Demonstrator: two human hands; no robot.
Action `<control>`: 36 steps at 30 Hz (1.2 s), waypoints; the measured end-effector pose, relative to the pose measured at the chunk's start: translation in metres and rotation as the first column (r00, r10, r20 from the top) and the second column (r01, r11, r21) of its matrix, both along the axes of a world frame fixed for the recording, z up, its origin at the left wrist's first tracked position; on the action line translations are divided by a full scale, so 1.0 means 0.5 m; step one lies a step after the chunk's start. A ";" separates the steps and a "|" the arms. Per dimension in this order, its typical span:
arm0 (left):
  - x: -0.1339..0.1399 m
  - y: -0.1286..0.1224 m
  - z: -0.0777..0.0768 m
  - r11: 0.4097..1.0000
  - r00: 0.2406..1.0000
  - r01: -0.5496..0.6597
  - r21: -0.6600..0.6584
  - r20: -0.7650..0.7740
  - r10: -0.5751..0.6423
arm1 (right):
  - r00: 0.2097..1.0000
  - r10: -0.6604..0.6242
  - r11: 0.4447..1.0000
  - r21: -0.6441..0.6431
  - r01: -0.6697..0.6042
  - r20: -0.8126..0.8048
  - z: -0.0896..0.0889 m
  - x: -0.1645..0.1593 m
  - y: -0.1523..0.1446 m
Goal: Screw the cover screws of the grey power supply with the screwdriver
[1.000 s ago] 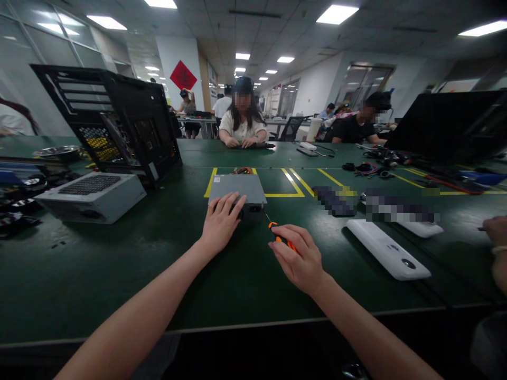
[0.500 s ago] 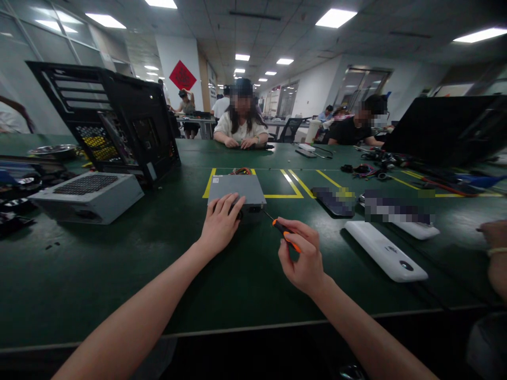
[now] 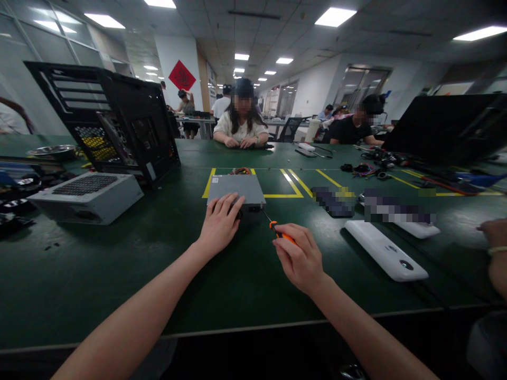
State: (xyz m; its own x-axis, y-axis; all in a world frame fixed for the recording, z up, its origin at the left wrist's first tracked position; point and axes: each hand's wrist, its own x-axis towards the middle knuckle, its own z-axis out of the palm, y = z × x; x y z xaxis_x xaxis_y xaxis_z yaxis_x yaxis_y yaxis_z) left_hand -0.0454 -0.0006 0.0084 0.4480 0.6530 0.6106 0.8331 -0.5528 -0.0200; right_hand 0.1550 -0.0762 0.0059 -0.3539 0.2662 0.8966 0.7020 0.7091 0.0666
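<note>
Nearest, the right hand (image 3: 299,257) is curled round the handle of an orange-and-black screwdriver (image 3: 274,225), its thin shaft slanting up to the right end of a box's near face; whether the tip touches, too small to tell. The tool looks light and rigid, best taken by the thick handle. Just beyond, the left hand (image 3: 222,219) lies spread over the box's top near edge, fingers extended, not clenched; thumb's hold unclear. The grey metal box (image 3: 237,189) sits flat on the green table (image 3: 253,295), in front of the person, partly over yellow tape. Probably weighty and stiff, smooth enough to slide; I'd lift by both side walls, sparing the coloured wires (image 3: 240,171) at its far edge, likely the delicate part. Off left, a second grey box (image 3: 89,196) with a perforated top, contents hidden. Behind that, an open black computer case (image 3: 130,95), boards or fittings showing inside. Farther, a shiny metal bowl (image 3: 49,154); angle too low to see what it holds.
</note>
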 end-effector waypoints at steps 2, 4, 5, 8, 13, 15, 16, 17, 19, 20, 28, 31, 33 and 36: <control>0.000 0.000 0.000 1.000 1.000 -0.001 0.004 0.003 0.001 | 1.000 0.006 1.000 -0.016 -0.007 -0.027 -0.003 0.002 0.000; 0.000 0.000 -0.001 1.000 1.000 -0.005 0.004 0.002 0.005 | 0.998 0.004 0.999 -0.040 -0.007 -0.056 -0.005 0.003 0.000; 0.000 0.000 -0.001 1.000 1.000 -0.006 0.003 -0.001 0.006 | 0.998 0.003 0.999 -0.044 -0.006 -0.058 -0.006 0.004 0.000; -0.001 0.000 -0.001 1.000 1.000 -0.003 -0.001 -0.007 0.002 | 1.000 0.017 0.999 -0.038 -0.017 -0.003 -0.005 0.005 0.001; 0.000 0.000 -0.001 1.000 1.000 0.004 0.000 -0.004 -0.004 | 0.998 0.000 0.998 -0.062 -0.005 -0.069 -0.005 0.006 0.000; 0.000 0.000 -0.001 1.000 1.000 0.004 -0.001 -0.006 -0.004 | 0.997 -0.001 0.998 -0.066 -0.004 -0.073 -0.004 0.006 0.000; 0.000 0.000 -0.001 1.000 1.000 0.004 -0.001 -0.006 -0.004 | 0.999 0.006 0.998 -0.063 -0.010 -0.050 -0.003 0.007 0.000; 0.000 0.000 -0.002 1.000 1.000 0.004 -0.002 -0.006 -0.004 | 1.000 0.014 0.998 -0.058 -0.015 -0.022 -0.003 0.007 0.000; 0.000 0.000 -0.002 1.000 1.000 0.003 -0.003 -0.005 -0.003 | 1.000 0.021 0.999 -0.047 -0.020 0.008 -0.001 0.006 -0.001; 0.000 0.000 -0.003 1.000 1.000 0.002 -0.002 -0.004 -0.002 | 1.000 0.019 0.999 -0.042 -0.019 -0.003 0.000 0.006 -0.001; 0.000 -0.001 -0.002 1.000 1.000 -0.003 -0.004 -0.009 0.003 | 0.999 0.037 0.997 -0.062 -0.036 0.011 -0.003 0.009 0.000; 0.001 -0.001 -0.002 1.000 1.000 -0.004 -0.001 -0.008 0.004 | 0.998 0.036 0.997 -0.070 -0.039 -0.044 -0.004 0.009 0.000; 0.000 -0.001 -0.002 1.000 1.000 -0.002 0.000 -0.008 0.002 | 0.998 0.042 0.997 -0.061 -0.046 -0.052 -0.003 0.009 0.001; 0.000 0.000 -0.002 1.000 1.000 -0.002 -0.001 -0.013 0.002 | 0.998 0.064 0.997 -0.053 -0.062 0.027 0.001 0.007 0.001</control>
